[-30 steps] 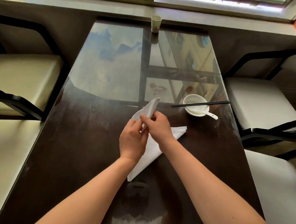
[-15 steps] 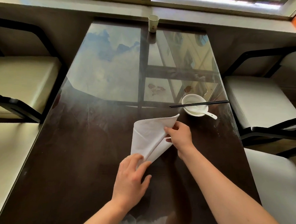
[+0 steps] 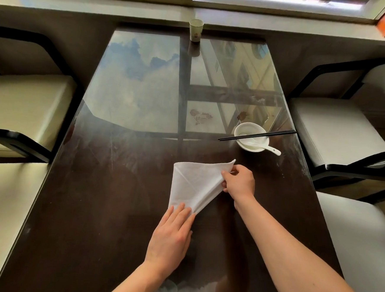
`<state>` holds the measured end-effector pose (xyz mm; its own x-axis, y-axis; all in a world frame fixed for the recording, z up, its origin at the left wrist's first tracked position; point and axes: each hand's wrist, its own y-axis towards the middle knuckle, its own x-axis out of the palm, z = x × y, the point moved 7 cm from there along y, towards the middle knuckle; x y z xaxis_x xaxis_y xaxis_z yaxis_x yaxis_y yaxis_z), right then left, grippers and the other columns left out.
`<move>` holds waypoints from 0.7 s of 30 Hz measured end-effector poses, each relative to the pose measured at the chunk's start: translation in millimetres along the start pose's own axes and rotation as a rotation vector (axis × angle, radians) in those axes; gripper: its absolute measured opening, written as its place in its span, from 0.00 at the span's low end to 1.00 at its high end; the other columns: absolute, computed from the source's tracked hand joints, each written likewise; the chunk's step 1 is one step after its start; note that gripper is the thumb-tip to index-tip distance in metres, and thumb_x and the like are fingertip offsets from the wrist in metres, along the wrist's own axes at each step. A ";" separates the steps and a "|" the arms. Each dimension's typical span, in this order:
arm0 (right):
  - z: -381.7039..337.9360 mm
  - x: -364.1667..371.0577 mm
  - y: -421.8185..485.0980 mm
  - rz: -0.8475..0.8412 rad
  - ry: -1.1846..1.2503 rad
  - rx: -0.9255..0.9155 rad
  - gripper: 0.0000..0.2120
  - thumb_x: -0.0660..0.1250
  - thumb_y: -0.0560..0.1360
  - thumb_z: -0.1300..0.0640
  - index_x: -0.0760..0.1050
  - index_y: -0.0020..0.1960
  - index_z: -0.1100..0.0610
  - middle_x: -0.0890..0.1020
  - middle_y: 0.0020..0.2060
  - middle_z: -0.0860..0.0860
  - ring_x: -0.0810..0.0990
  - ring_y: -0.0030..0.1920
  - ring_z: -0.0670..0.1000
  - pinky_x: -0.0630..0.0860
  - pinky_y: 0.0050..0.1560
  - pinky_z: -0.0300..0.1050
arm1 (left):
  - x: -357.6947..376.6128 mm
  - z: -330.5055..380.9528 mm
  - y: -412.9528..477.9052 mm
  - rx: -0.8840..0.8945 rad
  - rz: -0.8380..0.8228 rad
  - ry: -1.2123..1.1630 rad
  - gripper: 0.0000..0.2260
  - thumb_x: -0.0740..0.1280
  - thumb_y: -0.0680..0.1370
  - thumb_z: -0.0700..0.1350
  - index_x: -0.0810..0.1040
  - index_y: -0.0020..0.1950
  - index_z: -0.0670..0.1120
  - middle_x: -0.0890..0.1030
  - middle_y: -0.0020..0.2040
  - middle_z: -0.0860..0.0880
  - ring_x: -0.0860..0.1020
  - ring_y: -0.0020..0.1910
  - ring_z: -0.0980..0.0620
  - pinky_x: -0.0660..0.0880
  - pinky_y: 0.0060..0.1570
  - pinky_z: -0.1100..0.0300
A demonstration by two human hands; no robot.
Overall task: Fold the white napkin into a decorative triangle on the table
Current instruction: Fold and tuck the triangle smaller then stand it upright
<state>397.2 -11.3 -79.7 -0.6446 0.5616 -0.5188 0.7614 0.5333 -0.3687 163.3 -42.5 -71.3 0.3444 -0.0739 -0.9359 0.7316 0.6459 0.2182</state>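
Note:
The white napkin (image 3: 194,184) lies on the dark glass-topped table (image 3: 106,208) as a folded cone-like triangle, its narrow tip toward me. My left hand (image 3: 174,232) rests flat with its fingertips pressing that near tip down. My right hand (image 3: 238,181) pinches the napkin's right edge near the far right corner, which is lifted slightly off the table.
A white bowl (image 3: 246,129) with a white spoon (image 3: 270,148) and black chopsticks (image 3: 257,135) across it sits just beyond the napkin on the right. A paper cup (image 3: 196,30) stands at the far edge. Cream-cushioned chairs (image 3: 20,110) flank both sides.
The napkin went from held up between both hands to spread on the table. My left hand moved to the near tip and flattened; my right hand shifted right along the edge.

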 end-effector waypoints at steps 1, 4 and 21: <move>1.9 -1.5 0.9 0.011 0.011 0.006 0.05 0.70 0.75 0.57 0.78 0.40 0.52 0.84 0.34 0.52 0.85 0.34 0.52 0.85 0.38 0.56 | 0.7 -0.7 -0.2 0.000 0.005 0.000 0.20 0.77 0.70 0.38 0.82 0.62 0.41 0.83 0.61 0.43 0.78 0.65 0.43 0.75 0.65 0.43; 7.6 -4.0 4.4 0.026 0.038 0.024 0.05 0.70 0.75 0.57 0.79 0.40 0.52 0.84 0.37 0.53 0.85 0.38 0.54 0.85 0.40 0.53 | 1.6 -3.4 0.5 -0.004 0.025 -0.010 0.19 0.77 0.70 0.37 0.83 0.60 0.40 0.83 0.59 0.44 0.80 0.62 0.43 0.75 0.65 0.44; 19.5 -13.5 10.8 0.205 0.337 0.088 0.09 0.74 0.72 0.66 0.79 0.44 0.52 0.82 0.42 0.50 0.82 0.46 0.50 0.76 0.40 0.38 | 1.2 -3.6 19.9 -0.178 -0.029 -0.048 0.19 0.78 0.68 0.41 0.82 0.59 0.47 0.81 0.57 0.45 0.77 0.59 0.42 0.75 0.60 0.39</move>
<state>415.5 -25.5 -91.7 -0.4540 0.8345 -0.3123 0.8703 0.3402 -0.3560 176.1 -27.0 -69.1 0.3554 -0.1284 -0.9259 0.6276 0.7668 0.1346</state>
